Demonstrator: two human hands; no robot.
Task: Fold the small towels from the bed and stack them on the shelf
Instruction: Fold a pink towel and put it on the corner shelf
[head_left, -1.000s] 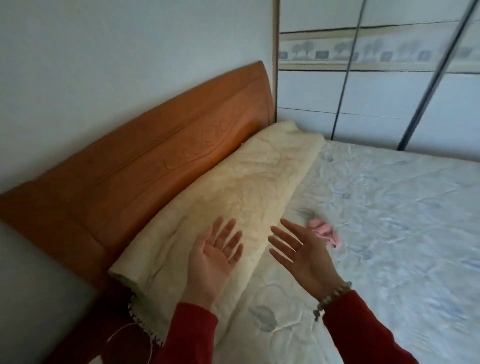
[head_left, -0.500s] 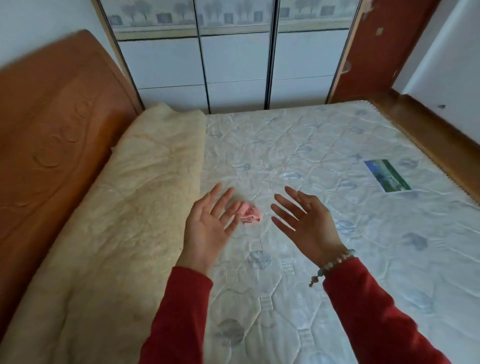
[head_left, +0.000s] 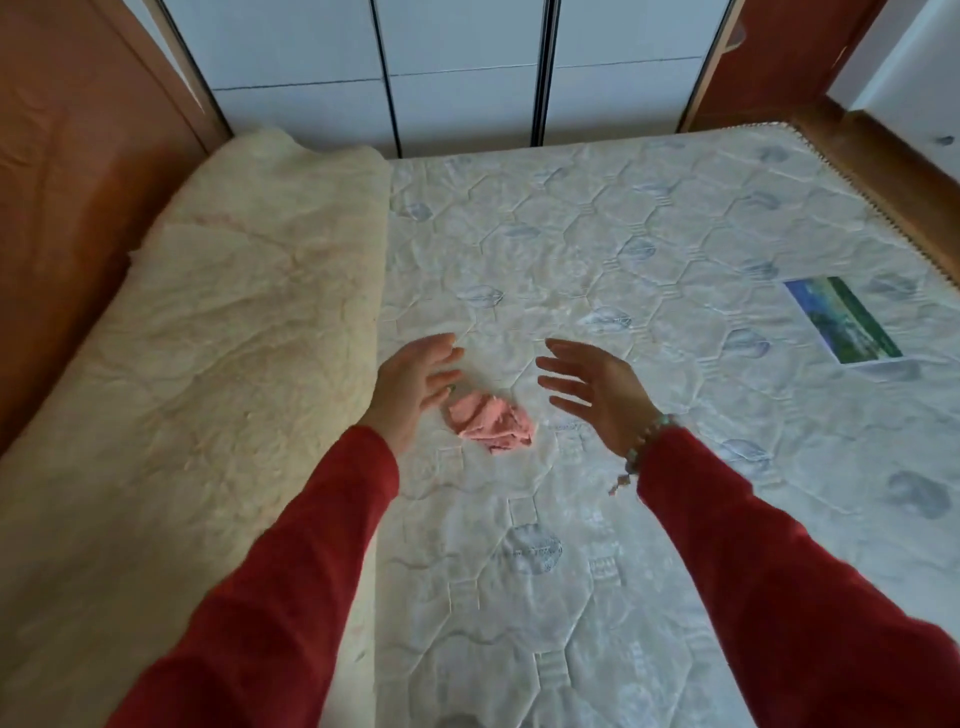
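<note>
A small pink towel (head_left: 492, 427) lies crumpled on the white quilted mattress (head_left: 597, 249), near the middle of the view. My left hand (head_left: 410, 387) hovers just left of it, fingers spread, holding nothing. My right hand (head_left: 592, 392) hangs to the towel's right, also open and empty, with a bead bracelet at the wrist. Both arms wear red sleeves. Neither hand touches the towel. No shelf is in view.
A cream fleece blanket (head_left: 208, 364) lies rolled along the mattress's left side against the wooden headboard (head_left: 67, 182). White sliding wardrobe doors (head_left: 457, 73) stand behind the bed. A green label (head_left: 841, 319) is on the mattress at right; a wooden bed rail (head_left: 883, 166) runs along the right edge.
The view has swung right from the headboard to the mattress and moved closer. Both open hands have reached forward so the pink towel now lies between them.
</note>
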